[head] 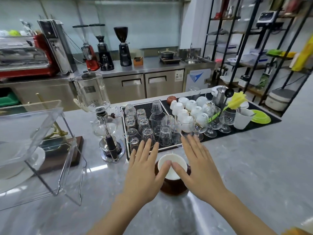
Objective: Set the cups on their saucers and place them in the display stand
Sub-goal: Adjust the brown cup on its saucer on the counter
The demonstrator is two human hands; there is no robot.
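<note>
A cup [174, 159], white inside and dark brown outside, stands on a dark brown saucer [174, 188] on the grey counter in front of me. My left hand [145, 168] and my right hand [198, 165] hover flat on either side of the cup, fingers spread, thumbs meeting over its rim. Neither hand grips anything. The clear acrylic display stand [39, 146] stands at the left with a white saucer [39, 155] inside its lower level. Several white cups [189, 107] lie upside down on a black mat at the back right.
A glass siphon brewer [105, 126] stands between the stand and a black mat with several upturned glasses [144, 126]. Wine glasses [218, 122], a metal pot [220, 95], a white mug [242, 117] and a green plate [260, 117] crowd the right mat. Grinders line the back counter.
</note>
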